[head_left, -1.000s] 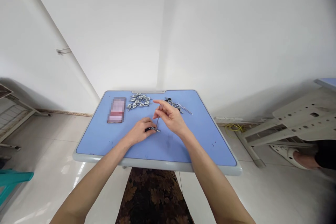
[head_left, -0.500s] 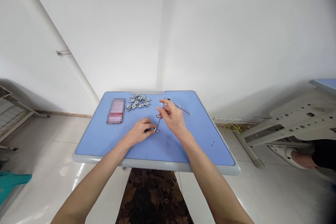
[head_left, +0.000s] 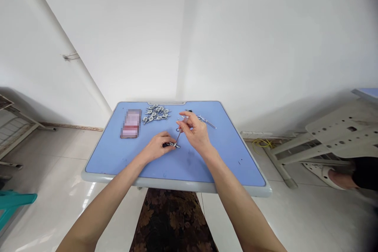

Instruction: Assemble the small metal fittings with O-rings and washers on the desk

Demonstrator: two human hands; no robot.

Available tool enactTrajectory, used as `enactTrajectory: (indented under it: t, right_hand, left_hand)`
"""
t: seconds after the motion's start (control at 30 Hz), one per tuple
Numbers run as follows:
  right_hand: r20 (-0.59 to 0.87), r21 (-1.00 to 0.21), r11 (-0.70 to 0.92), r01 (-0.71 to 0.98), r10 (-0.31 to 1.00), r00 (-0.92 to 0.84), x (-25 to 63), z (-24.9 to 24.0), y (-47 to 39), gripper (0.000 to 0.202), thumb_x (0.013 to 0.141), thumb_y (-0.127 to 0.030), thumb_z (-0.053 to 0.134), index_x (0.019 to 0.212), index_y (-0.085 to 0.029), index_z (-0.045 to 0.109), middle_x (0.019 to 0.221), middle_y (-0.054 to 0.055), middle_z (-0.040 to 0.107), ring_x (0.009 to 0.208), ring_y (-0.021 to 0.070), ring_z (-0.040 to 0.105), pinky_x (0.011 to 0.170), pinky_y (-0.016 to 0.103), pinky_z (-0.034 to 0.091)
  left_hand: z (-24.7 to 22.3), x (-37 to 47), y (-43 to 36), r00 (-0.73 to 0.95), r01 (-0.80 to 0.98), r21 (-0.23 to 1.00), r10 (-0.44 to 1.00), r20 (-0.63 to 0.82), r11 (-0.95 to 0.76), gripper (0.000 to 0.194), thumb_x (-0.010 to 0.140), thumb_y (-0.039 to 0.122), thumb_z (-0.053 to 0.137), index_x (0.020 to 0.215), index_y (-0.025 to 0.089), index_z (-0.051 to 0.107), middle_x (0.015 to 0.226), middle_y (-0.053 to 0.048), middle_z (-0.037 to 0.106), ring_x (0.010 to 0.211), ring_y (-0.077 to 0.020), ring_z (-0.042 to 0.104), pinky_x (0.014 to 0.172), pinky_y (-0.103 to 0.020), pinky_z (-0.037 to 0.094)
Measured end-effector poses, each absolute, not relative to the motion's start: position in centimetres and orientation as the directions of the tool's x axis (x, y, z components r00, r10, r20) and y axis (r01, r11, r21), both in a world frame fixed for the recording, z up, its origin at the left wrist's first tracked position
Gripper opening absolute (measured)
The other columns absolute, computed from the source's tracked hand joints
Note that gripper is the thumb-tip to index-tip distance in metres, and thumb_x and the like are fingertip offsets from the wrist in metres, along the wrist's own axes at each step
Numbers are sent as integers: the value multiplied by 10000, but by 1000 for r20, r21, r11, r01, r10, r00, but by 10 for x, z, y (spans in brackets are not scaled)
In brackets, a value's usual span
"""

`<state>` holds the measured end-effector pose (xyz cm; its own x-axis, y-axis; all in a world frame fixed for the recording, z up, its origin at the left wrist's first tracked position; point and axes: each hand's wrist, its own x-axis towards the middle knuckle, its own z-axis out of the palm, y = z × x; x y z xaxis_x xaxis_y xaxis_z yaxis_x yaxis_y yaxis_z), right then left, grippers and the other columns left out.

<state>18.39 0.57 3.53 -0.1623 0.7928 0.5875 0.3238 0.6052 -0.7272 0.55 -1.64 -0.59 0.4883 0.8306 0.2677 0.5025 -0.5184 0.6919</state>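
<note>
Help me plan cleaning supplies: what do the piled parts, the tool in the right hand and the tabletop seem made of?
Piled parts: likely metal with a silvery finish, going by bright glints.
Tool in the right hand: thin, probably smooth metal, from its grey sheen.
Tabletop: low-sheen blue, perhaps plastic or laminate, as it looks smooth and even; I can't settle which.

1. One blue-topped desk (head_left: 109, 157).
2. Two hands over the desk: one left hand (head_left: 156, 147), one right hand (head_left: 195, 130).
3. One small metal fitting (head_left: 174, 145) near the desk's middle.
4. One thin-shafted tool (head_left: 178, 138), also there.
5. About ten heaped metal fittings (head_left: 158, 112) at the desk's far side; overlap prevents an exact count.
6. One phone-like slab (head_left: 130, 124) on the desk's left.
7. One pale clog (head_left: 321, 175) right of the desk.
</note>
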Motion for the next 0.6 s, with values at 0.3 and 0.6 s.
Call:
enactTrajectory:
  t: [0.3, 0.6]
  right_hand:
    - [598, -707, 628, 325, 776, -200, 183, 35, 6, 220, 899, -300, 541, 1096, -203, 543, 611, -45, 586, 570, 131, 636, 592, 242, 497]
    - [556, -725, 603, 334, 798, -232, 185, 33, 7, 228, 907, -353, 524, 1089, -217, 546, 606, -40, 567, 576, 145, 639, 598, 259, 516]
  left_hand:
    - [-7, 5, -16, 484, 484, 716, 835, 260, -504, 162, 828, 260, 642, 941, 169, 715, 938, -56, 622, 780, -154, 596, 741, -287, 495]
    - [-5, 6, -17, 488, 502, 694, 832, 266, -516, 142, 819, 221, 647, 936, 179, 717, 933, -55, 629, 818, -167, 602, 757, -292, 494]
